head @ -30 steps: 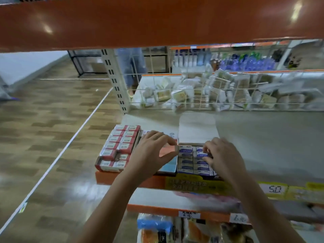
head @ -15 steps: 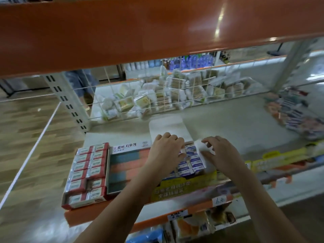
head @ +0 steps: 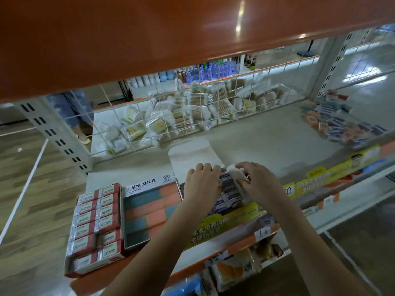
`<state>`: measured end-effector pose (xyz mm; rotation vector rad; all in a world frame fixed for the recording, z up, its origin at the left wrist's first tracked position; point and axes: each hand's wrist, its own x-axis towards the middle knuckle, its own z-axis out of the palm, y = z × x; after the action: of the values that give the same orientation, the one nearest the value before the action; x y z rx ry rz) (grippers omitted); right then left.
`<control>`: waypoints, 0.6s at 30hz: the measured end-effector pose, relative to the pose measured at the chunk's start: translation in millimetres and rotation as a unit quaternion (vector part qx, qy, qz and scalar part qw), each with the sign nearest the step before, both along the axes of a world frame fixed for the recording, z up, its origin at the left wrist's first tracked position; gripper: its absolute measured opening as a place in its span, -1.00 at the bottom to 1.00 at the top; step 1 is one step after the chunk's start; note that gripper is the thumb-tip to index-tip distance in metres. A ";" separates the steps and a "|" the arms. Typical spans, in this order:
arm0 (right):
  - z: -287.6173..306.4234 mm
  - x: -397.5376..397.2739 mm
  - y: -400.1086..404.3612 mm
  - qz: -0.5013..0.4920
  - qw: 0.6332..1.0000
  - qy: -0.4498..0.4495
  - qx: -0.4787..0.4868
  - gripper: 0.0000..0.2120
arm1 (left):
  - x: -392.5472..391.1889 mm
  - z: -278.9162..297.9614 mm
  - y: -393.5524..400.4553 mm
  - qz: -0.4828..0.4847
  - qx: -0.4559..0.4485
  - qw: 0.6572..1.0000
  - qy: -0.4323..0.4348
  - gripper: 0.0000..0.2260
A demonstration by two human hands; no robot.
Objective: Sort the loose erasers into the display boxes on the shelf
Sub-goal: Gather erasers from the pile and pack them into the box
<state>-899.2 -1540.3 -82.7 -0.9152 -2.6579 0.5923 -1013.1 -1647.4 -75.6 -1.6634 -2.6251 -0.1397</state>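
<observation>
Your left hand [head: 202, 184] lies flat, fingers relaxed, on the blue-white erasers [head: 229, 192] in the display box [head: 192, 154] on the shelf [head: 267, 144]; right hand [head: 259, 183] curls at its side flap, grip unclear.

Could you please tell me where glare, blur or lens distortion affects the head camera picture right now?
Head view: a bright glare streak sits on the orange upper shelf; the loose erasers at far right are smeared by blur; the wide lens bends the shelf upright and edges; the hands and boxed erasers are fairly sharp.
</observation>
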 end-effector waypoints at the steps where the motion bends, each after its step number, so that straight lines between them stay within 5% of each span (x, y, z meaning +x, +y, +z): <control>1: 0.0 0.0 -0.7 -0.001 1.000 -0.001 -0.001 -0.65 | 0.0 -0.5 -0.8 -0.007 -0.001 1.000 0.001 -0.69; 9: 7.0 6.3 -5.0 0.010 1.000 0.013 -0.017 -0.60 | -7.3 8.9 0.5 -0.054 -0.018 0.998 -0.011 -0.71; 18: 29.3 50.8 60.4 -0.043 0.997 0.001 0.063 -0.64 | 17.7 37.9 74.2 -0.108 0.092 0.990 0.005 -0.70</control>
<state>-848.4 -1479.9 -53.4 -0.9841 -2.6047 0.4017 -995.4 -1573.3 -37.7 -1.8704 -2.3356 -0.3656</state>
